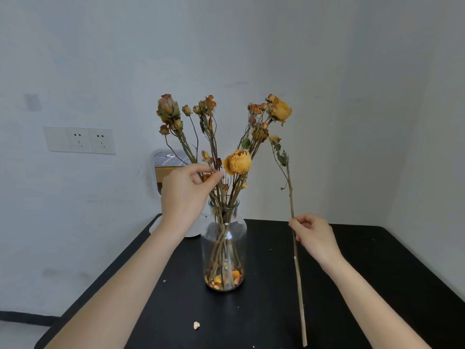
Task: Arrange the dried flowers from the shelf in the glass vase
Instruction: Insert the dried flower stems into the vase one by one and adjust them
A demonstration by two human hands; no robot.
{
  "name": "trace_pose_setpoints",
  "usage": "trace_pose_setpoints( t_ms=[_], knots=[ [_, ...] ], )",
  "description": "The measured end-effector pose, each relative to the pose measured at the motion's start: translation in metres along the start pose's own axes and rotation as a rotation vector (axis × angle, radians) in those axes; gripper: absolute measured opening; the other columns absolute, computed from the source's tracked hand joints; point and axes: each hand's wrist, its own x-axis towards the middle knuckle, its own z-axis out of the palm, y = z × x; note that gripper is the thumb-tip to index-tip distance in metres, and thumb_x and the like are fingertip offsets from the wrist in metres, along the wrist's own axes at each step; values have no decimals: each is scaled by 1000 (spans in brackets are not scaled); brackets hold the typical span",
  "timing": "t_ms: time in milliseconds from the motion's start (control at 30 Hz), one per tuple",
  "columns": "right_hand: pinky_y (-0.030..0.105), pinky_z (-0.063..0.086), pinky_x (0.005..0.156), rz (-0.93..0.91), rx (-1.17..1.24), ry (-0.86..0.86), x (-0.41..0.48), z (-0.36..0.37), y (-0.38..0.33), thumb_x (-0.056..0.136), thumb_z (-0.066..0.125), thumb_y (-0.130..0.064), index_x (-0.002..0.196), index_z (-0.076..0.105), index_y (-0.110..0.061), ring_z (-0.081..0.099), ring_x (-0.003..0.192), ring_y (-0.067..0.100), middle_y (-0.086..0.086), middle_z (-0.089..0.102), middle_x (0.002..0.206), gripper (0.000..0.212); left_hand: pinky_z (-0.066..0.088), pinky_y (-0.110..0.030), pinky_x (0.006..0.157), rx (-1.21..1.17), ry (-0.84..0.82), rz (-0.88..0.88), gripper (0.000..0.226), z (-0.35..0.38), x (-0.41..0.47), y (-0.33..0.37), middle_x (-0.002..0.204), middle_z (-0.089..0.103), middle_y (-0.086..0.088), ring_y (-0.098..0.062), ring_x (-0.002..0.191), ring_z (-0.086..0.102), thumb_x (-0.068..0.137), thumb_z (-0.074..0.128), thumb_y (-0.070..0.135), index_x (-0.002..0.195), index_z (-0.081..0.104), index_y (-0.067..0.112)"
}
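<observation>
Dried flowers point(221, 137), brownish-orange roses on thin tan stems, mostly stand bunched in the clear glass vase point(224, 250) w/ a narrow neck, which sits on the black tabletop point(352, 273) roughly centre frame. Loose orange petals are piled at the vase bottom, and the stems crossing behind the glass are hard to tell apart. Part of a whitish appliance-looking thing point(163, 159) behind the bouquet is blocked by the left hand & the stems, so can't say what it is. Both forearms are cut off by the bottom edge.

Left hand point(186, 190) is up just left of the vase neck, thumb & fingertips pinched on stems in the bunch above the rim. Right hand point(314, 238) is off to the right of the vase, apart from it, fingers closed around one long single dried rose stem point(292, 210) held near upright. Its lower end reaches down toward the front table edge; its small bud tops out beside the bouquet. A pale petal scrap point(196, 325) lies on the table in front. White double wall socket point(80, 140) on the left wall.
</observation>
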Motion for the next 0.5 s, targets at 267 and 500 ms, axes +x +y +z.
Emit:
trace_pose_setpoints(
  t_ms=[267,500],
  knots=[
    [18,43,58,-10,8,-22,0,4,-5,91,58,-22,92,63,-13,58,66,10,2,62,73,11,32,9,59,-59,46,-35,15,11,-12,-9,42,48,10,-4,45,49,80,71,26,92,73,18],
    [20,44,62,-59,93,-14,2,5,-19,92,55,-22,93,61,-12,56,65,12,1,56,68,12,41,-12,56,-71,95,-9,32,17,-53,-33,55,47,6,-3,55,50,78,68,35,92,42,24]
  ],
)
